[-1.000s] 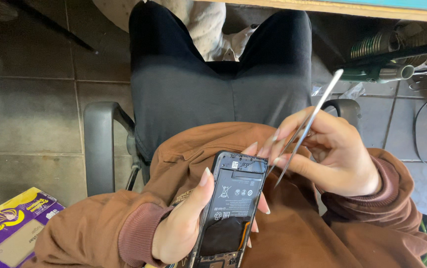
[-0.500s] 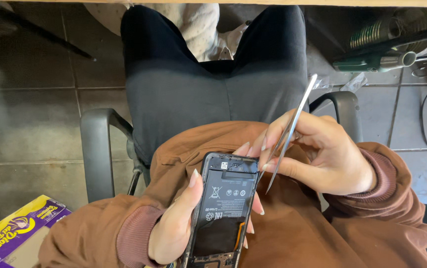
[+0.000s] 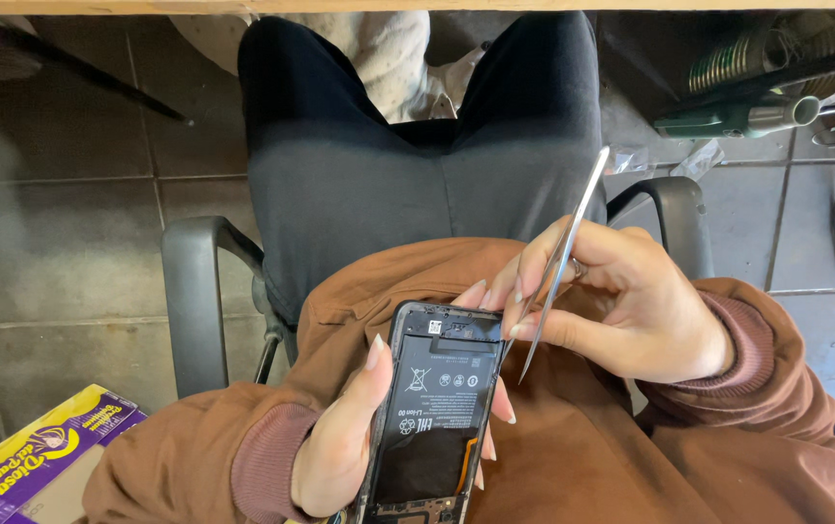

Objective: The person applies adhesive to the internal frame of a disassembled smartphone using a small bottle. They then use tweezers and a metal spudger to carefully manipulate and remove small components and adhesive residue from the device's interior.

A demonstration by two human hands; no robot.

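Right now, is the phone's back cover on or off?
Off. The phone in the left hand shows its bare black battery and inner parts.

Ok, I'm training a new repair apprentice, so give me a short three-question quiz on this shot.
1. True or false: the left hand holds the opened phone with its battery side up.
2. What does the right hand grip?
A. a screwdriver
B. metal tweezers
C. a brush
3. Which way does the tool's lower tip point?

Key:
1. True.
2. B.
3. Down, ending beside the phone's upper right edge; contact with the phone cannot be told.
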